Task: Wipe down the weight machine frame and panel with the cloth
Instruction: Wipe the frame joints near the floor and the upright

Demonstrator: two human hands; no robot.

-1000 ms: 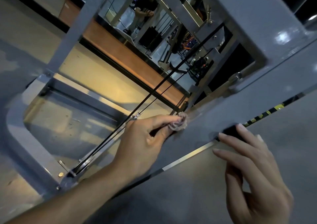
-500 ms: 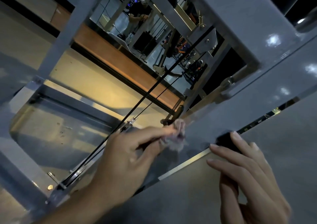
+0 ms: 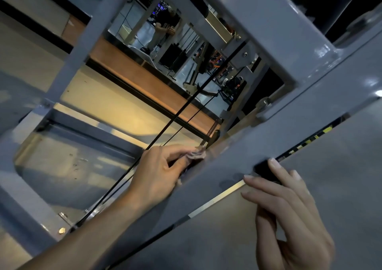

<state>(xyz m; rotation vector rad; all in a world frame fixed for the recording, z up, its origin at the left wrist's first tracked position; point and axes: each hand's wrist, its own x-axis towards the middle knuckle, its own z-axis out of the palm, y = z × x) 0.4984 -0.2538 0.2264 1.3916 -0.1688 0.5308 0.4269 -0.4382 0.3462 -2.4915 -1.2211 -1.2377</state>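
The grey painted frame [image 3: 268, 137] of the weight machine runs diagonally across the view. Below it lies the flat grey panel [image 3: 341, 176]. My left hand [image 3: 159, 172] pinches a small crumpled pinkish cloth [image 3: 196, 155] and presses it against the upper edge of the diagonal frame bar. My right hand [image 3: 287, 211] rests with its fingers spread on the panel, the fingertips touching a dark slot [image 3: 265, 171] between bar and panel.
Two black cables [image 3: 186, 108] cross the frame opening just left of the cloth. A spring and bolt [image 3: 214, 133] sit close above it. A mirror [image 3: 175, 48] behind shows gym gear and a standing person. The floor [image 3: 86, 162] lies beneath the opening.
My left hand has slid the cloth down the frame bar and back up to its upper edge. My right hand stays on the panel by the slot.
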